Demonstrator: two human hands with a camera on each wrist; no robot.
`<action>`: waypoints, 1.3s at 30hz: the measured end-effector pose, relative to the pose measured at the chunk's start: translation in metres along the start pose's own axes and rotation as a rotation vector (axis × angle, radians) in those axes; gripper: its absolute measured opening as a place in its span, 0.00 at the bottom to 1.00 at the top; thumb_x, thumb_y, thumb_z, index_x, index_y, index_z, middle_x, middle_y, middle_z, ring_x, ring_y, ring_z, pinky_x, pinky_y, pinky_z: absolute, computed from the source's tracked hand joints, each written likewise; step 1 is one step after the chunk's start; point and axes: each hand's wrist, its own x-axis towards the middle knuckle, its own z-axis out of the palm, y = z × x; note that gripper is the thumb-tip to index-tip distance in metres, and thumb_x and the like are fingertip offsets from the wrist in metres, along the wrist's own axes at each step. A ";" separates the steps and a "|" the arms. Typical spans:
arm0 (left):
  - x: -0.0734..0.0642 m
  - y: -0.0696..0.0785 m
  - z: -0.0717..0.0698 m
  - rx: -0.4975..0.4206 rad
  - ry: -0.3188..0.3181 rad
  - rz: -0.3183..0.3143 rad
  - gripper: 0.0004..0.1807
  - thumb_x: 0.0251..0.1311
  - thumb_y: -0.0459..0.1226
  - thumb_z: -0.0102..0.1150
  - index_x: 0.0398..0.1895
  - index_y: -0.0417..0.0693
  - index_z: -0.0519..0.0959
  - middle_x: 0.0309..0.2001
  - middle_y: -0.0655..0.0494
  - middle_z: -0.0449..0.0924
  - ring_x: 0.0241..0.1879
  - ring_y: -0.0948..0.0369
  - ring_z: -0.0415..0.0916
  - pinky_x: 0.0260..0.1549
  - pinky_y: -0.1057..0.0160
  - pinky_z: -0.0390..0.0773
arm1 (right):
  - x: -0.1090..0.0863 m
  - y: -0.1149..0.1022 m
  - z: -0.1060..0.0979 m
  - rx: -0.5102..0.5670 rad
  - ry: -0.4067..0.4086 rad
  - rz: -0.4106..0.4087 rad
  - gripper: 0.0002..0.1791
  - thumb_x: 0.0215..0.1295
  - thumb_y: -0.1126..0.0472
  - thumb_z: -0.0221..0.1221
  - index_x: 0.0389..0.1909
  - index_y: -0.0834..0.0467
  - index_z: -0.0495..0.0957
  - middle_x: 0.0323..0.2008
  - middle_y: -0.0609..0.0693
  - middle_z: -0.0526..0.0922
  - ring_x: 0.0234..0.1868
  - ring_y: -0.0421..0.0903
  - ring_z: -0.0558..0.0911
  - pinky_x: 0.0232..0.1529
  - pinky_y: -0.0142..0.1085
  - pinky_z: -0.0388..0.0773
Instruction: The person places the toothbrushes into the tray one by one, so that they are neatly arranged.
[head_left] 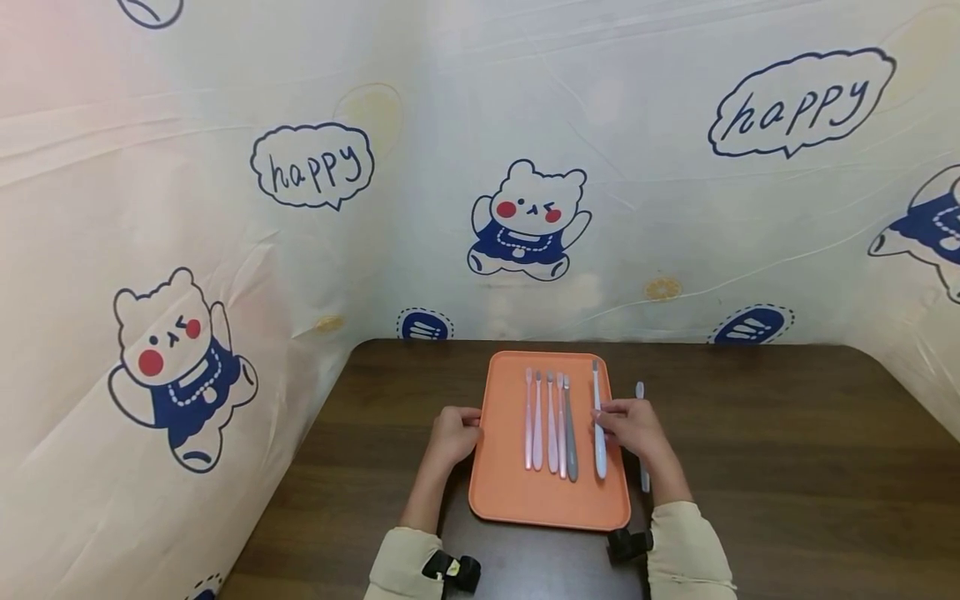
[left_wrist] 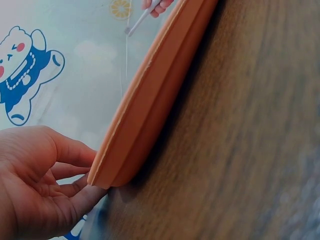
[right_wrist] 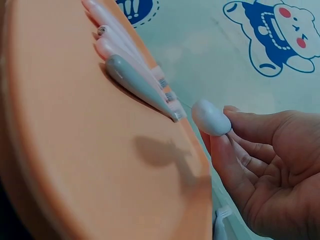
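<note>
An orange tray [head_left: 547, 504] lies on the table, and my left hand [head_left: 452, 435] grips its left rim between thumb and fingers. Over the tray's right side, my right hand [head_left: 632, 425] pinches a pale toothbrush [head_left: 600, 457], its head pointing away from me. In the right wrist view, the rounded handle end [right_wrist: 211, 118] is raised off the tray and casts a shadow there. Several pink toothbrushes [head_left: 537, 433] lie side by side mid-tray, with a grey toothbrush [head_left: 572, 446] at their right end.
Another toothbrush [head_left: 645, 479] lies on the dark wooden table [head_left: 787, 450] just right of the tray, partly hidden by my right hand. A printed curtain [head_left: 645, 225] stands behind the table and along its sides. Black straps with cameras sit on both wrists.
</note>
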 end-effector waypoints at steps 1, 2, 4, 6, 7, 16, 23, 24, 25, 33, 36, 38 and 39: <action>0.000 0.000 0.000 -0.001 -0.001 0.000 0.20 0.55 0.25 0.56 0.52 0.32 0.84 0.39 0.44 0.85 0.34 0.61 0.79 0.31 0.66 0.79 | 0.000 0.000 0.001 -0.006 0.003 0.001 0.21 0.72 0.63 0.59 0.57 0.75 0.77 0.48 0.66 0.87 0.38 0.41 0.87 0.38 0.34 0.86; 0.000 0.000 0.000 0.000 -0.003 0.000 0.20 0.55 0.25 0.57 0.53 0.32 0.84 0.39 0.44 0.85 0.34 0.61 0.80 0.30 0.65 0.79 | 0.001 0.000 0.002 -0.008 0.004 0.001 0.21 0.72 0.63 0.59 0.57 0.75 0.77 0.48 0.67 0.87 0.39 0.42 0.87 0.39 0.35 0.86; 0.000 0.001 0.000 0.000 -0.003 0.002 0.20 0.56 0.25 0.57 0.53 0.32 0.84 0.39 0.44 0.85 0.34 0.61 0.80 0.31 0.66 0.79 | 0.001 0.000 0.003 -0.011 0.009 0.005 0.20 0.71 0.63 0.59 0.57 0.75 0.77 0.49 0.68 0.86 0.40 0.43 0.87 0.39 0.35 0.86; 0.000 0.001 0.000 0.001 -0.001 0.005 0.20 0.55 0.25 0.56 0.53 0.32 0.84 0.39 0.44 0.85 0.34 0.60 0.80 0.31 0.66 0.79 | 0.002 0.000 0.005 -0.017 0.009 0.007 0.20 0.71 0.63 0.59 0.57 0.75 0.77 0.49 0.68 0.86 0.40 0.43 0.87 0.39 0.36 0.86; 0.000 0.000 0.000 0.003 -0.001 0.007 0.20 0.55 0.25 0.56 0.53 0.33 0.84 0.39 0.44 0.85 0.34 0.60 0.80 0.31 0.66 0.79 | 0.002 0.000 0.006 -0.019 0.010 0.011 0.20 0.71 0.63 0.59 0.56 0.74 0.78 0.49 0.67 0.86 0.40 0.43 0.87 0.39 0.36 0.86; -0.001 -0.001 0.000 0.009 -0.009 0.010 0.21 0.55 0.25 0.57 0.53 0.33 0.84 0.39 0.44 0.86 0.34 0.61 0.79 0.30 0.66 0.78 | 0.003 0.002 0.013 -0.051 0.028 0.022 0.17 0.72 0.64 0.58 0.54 0.73 0.80 0.45 0.65 0.87 0.38 0.43 0.86 0.37 0.36 0.86; 0.000 -0.001 0.000 0.007 -0.005 0.019 0.21 0.55 0.25 0.56 0.53 0.33 0.84 0.39 0.44 0.86 0.33 0.61 0.78 0.29 0.66 0.77 | 0.007 0.000 0.018 -0.063 0.031 0.038 0.16 0.72 0.64 0.59 0.52 0.72 0.81 0.45 0.63 0.89 0.40 0.45 0.88 0.40 0.39 0.86; 0.000 -0.001 0.000 0.007 -0.005 0.021 0.21 0.55 0.25 0.56 0.52 0.33 0.84 0.39 0.44 0.86 0.33 0.61 0.78 0.29 0.67 0.77 | 0.007 0.000 0.019 -0.068 0.031 0.038 0.16 0.72 0.64 0.59 0.52 0.72 0.81 0.44 0.63 0.89 0.40 0.45 0.88 0.39 0.39 0.86; 0.000 -0.001 0.000 0.007 -0.005 0.023 0.21 0.54 0.25 0.56 0.52 0.33 0.84 0.38 0.44 0.86 0.33 0.61 0.78 0.29 0.66 0.77 | 0.008 0.000 0.019 -0.075 0.032 0.034 0.16 0.72 0.64 0.58 0.52 0.72 0.81 0.44 0.63 0.89 0.39 0.45 0.88 0.39 0.39 0.86; 0.000 -0.001 -0.001 -0.002 -0.008 0.026 0.21 0.53 0.24 0.56 0.52 0.33 0.85 0.37 0.44 0.86 0.32 0.61 0.78 0.29 0.67 0.77 | 0.012 0.002 0.021 -0.146 0.037 0.017 0.15 0.71 0.64 0.59 0.50 0.72 0.82 0.43 0.63 0.89 0.36 0.43 0.87 0.36 0.37 0.85; 0.000 -0.002 0.000 -0.010 -0.012 0.023 0.21 0.54 0.24 0.56 0.52 0.33 0.84 0.38 0.44 0.85 0.31 0.62 0.78 0.28 0.67 0.77 | 0.011 0.001 0.022 -0.173 0.053 0.024 0.15 0.70 0.63 0.61 0.50 0.71 0.83 0.42 0.63 0.89 0.35 0.42 0.86 0.35 0.36 0.85; 0.000 -0.002 0.000 -0.015 -0.012 0.019 0.21 0.54 0.24 0.56 0.52 0.32 0.84 0.38 0.44 0.85 0.32 0.62 0.79 0.28 0.66 0.77 | 0.010 -0.001 0.023 -0.189 0.064 0.020 0.15 0.69 0.63 0.62 0.49 0.71 0.84 0.41 0.63 0.89 0.34 0.42 0.86 0.34 0.36 0.85; 0.000 -0.002 0.000 -0.016 -0.012 0.017 0.21 0.54 0.24 0.56 0.52 0.32 0.84 0.39 0.44 0.85 0.32 0.62 0.79 0.29 0.66 0.78 | 0.009 -0.001 0.024 -0.198 0.070 0.017 0.15 0.69 0.63 0.62 0.48 0.71 0.84 0.40 0.62 0.89 0.33 0.42 0.86 0.34 0.36 0.85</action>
